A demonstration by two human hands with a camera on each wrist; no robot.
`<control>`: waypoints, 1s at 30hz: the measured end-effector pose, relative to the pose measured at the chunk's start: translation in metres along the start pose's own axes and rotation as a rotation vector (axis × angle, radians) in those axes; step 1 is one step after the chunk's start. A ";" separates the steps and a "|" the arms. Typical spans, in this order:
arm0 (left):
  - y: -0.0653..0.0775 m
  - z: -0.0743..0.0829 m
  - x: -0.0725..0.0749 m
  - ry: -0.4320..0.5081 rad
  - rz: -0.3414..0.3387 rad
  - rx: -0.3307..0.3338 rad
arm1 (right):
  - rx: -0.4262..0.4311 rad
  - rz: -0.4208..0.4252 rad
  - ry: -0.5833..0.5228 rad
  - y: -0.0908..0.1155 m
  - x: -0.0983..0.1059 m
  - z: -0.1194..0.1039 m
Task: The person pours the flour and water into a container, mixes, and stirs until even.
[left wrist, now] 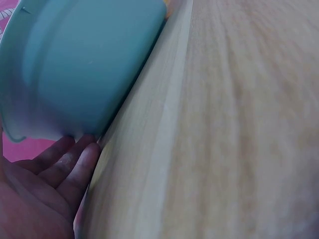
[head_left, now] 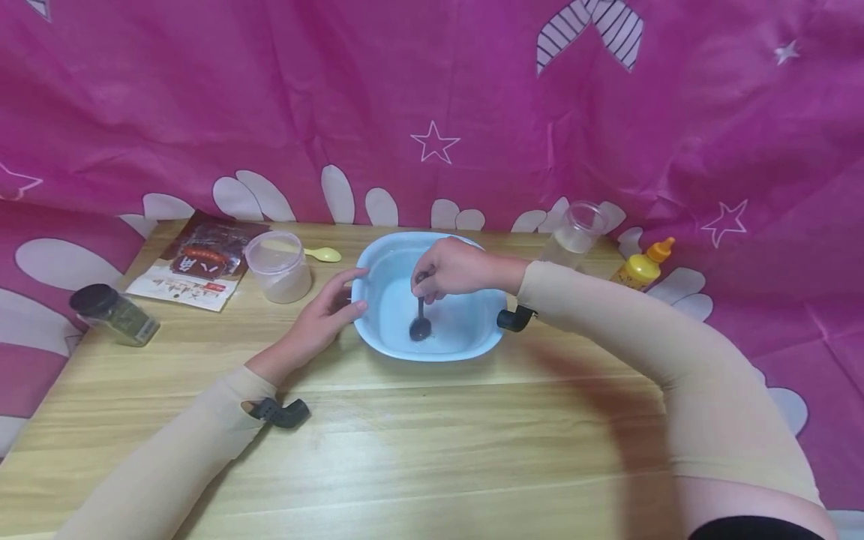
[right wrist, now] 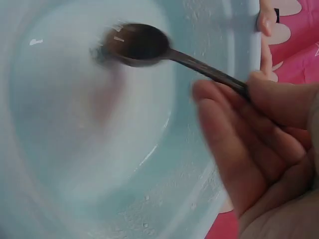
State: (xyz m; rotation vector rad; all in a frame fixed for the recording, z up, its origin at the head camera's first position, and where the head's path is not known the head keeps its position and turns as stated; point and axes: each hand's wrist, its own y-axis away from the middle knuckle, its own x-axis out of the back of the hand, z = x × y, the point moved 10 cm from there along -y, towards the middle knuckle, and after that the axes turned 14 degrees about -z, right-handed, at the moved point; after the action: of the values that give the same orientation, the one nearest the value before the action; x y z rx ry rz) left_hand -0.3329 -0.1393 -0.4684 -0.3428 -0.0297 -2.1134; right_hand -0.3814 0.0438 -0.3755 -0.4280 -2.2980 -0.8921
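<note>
A light blue plastic basin (head_left: 388, 319) with clear water in it stands on the table. My right hand (head_left: 459, 266) is over the basin and pinches a small dark brown spoon (head_left: 420, 329) by its handle. The spoon's bowl points down into the basin; in the right wrist view, it is blurred and looks wet. My left hand (head_left: 313, 326) rests against the basin's left side, with thumb and forefinger at the rim. In the left wrist view, the other fingers (left wrist: 82, 162) lie nearly straight against the outer wall, low by the table.
Left of the basin are a clear plastic tub (head_left: 278, 274), a yellow spoon (head_left: 324, 255), a brown and white food packet (head_left: 199, 262) and a dark-lidded jar (head_left: 118, 315) lying on its side. A clear cup (head_left: 574, 236) and a yellow bottle (head_left: 641, 268) stand on the right.
</note>
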 end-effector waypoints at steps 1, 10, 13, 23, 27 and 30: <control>0.000 -0.001 -0.001 0.006 -0.001 -0.003 | 0.004 0.030 -0.009 -0.002 0.003 0.001; -0.002 -0.004 0.000 0.001 0.002 0.006 | -0.096 0.259 0.150 0.007 0.037 0.022; -0.001 -0.004 0.001 -0.001 0.000 0.010 | -0.130 0.214 0.149 0.012 0.036 0.026; 0.001 -0.005 0.000 0.005 0.004 0.007 | -0.051 0.117 -0.041 0.000 0.021 0.023; 0.001 -0.005 0.000 -0.008 0.006 0.013 | -0.081 0.235 0.086 0.005 0.037 0.027; 0.000 -0.003 0.001 -0.019 0.007 0.011 | -0.097 0.250 0.126 0.012 0.041 0.030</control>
State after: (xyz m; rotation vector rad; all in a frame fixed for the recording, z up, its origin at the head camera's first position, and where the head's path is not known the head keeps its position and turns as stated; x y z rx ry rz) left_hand -0.3341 -0.1406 -0.4709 -0.3558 -0.0504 -2.1020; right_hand -0.4191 0.0761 -0.3593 -0.6660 -2.0388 -0.8804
